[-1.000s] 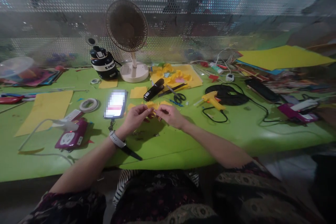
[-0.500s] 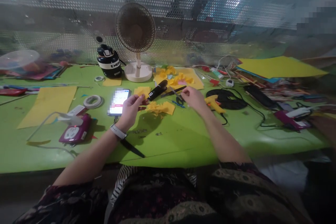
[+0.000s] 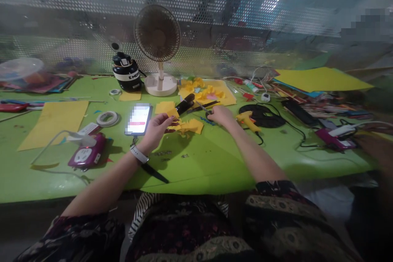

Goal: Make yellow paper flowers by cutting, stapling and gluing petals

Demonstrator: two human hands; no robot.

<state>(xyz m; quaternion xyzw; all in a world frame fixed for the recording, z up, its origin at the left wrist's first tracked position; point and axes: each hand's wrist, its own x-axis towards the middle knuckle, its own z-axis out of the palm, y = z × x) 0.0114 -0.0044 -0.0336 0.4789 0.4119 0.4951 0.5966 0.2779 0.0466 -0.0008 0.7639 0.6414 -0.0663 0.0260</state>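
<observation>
Scissors (image 3: 202,107) aimed diagonally away-left, right hand (image 3: 221,115) at near end, grip unclear, left hand (image 3: 156,130) pinching yellow paper (image 3: 172,111)

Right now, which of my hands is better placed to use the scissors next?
Probably your right hand: it is at the handle end of the scissors, though its grip is partly hidden. Your left hand is farther from them and appears to be holding yellow paper.

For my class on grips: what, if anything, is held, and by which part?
The left hand pinches yellow paper by one edge. The right hand covers the handles of the scissors; its grip is hidden.
</observation>
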